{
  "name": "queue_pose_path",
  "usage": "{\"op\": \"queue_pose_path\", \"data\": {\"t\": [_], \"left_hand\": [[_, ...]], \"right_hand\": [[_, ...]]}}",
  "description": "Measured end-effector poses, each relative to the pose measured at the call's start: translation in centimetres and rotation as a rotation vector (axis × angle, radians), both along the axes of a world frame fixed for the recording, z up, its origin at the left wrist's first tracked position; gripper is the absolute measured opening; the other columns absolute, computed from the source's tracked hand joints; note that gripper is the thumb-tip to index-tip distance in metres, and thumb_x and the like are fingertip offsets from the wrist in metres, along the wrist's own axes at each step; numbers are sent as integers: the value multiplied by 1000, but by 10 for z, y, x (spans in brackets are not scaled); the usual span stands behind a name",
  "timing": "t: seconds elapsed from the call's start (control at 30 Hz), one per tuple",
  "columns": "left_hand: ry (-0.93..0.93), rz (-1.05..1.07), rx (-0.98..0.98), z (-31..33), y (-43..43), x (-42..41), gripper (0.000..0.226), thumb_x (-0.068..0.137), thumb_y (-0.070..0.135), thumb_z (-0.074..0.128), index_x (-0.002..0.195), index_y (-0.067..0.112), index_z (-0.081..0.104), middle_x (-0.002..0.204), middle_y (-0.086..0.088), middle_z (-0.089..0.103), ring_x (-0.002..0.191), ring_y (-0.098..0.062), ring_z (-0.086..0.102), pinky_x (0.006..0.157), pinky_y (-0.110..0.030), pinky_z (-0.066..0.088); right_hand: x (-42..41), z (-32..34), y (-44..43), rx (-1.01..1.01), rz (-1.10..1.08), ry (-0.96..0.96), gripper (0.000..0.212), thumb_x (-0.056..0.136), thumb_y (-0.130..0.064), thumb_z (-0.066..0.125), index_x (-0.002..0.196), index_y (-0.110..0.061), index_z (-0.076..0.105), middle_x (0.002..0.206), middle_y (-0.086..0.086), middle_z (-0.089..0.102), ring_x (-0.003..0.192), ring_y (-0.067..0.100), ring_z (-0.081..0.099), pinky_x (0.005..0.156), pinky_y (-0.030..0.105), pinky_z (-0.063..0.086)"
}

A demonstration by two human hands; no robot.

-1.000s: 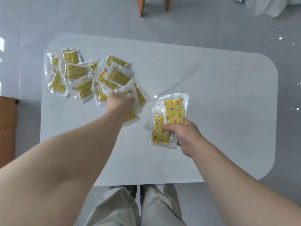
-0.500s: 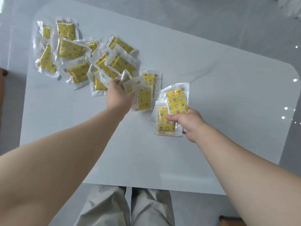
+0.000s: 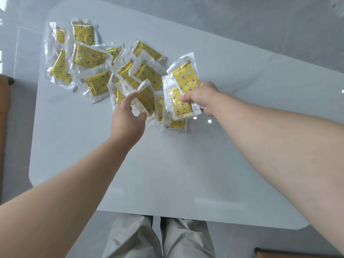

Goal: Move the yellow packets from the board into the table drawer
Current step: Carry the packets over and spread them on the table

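Hands: R hand (image 3: 201,97) pinches pkt stack (image 3: 186,77); L hand (image 3: 128,116) loosely spread by pile (image 3: 87,56) | we shd feed pkts singly, edges aligned

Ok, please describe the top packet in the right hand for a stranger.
On the pale grey table, right of the scattered pile, find the right hand. Of the clear-wrapped yellow packets it grips, the top packet is farthest from the person, no packet overlapping it.

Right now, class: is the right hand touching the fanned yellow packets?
Touching. Head view: the right hand grips the fanned packets, thumb pressed on top.
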State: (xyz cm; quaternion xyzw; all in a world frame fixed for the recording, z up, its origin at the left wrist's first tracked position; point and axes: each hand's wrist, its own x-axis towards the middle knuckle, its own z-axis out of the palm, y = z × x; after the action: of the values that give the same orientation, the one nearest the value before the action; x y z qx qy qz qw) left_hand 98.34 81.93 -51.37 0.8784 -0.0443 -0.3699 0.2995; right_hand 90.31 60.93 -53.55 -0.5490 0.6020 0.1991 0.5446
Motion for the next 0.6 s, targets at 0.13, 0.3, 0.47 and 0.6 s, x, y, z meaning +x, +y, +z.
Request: {"op": "queue_pose_path", "data": {"t": [0.13,0.3,0.47,0.6], "left_hand": [[11,12,-3,-1,3,1,57,92,17,63,142,40,49,134,6,55,112,-2,49,93,-44,56],[29,12,-29,-6,2,-1,47,93,14,59,135,34,55,132,15,54,112,-7,58,86,-41,59],[58,34,-28,-7,0,-8,42,94,10,56,132,27,58,126,17,57,96,-5,62,69,-27,53],[54,20,-6,3,2,-14,41,94,10,56,132,26,58,124,17,56,86,4,58,66,-23,50]], "right_hand": [[27,-18,2,-56,53,-5,54,62,-7,94,111,-8,69,101,4,76,94,22,73,94,37,55],[32,-29,2,-321,378,197,81,71,-30,91,137,-13,46,138,9,51,120,29,59,95,34,50],[16,-32,8,-515,555,330,101,75,-58,79,151,-19,25,148,11,34,135,31,41,103,45,39],[0,-17,14,-500,570,308,95,80,-56,75,152,-22,24,147,12,34,136,31,38,105,45,35]]}}
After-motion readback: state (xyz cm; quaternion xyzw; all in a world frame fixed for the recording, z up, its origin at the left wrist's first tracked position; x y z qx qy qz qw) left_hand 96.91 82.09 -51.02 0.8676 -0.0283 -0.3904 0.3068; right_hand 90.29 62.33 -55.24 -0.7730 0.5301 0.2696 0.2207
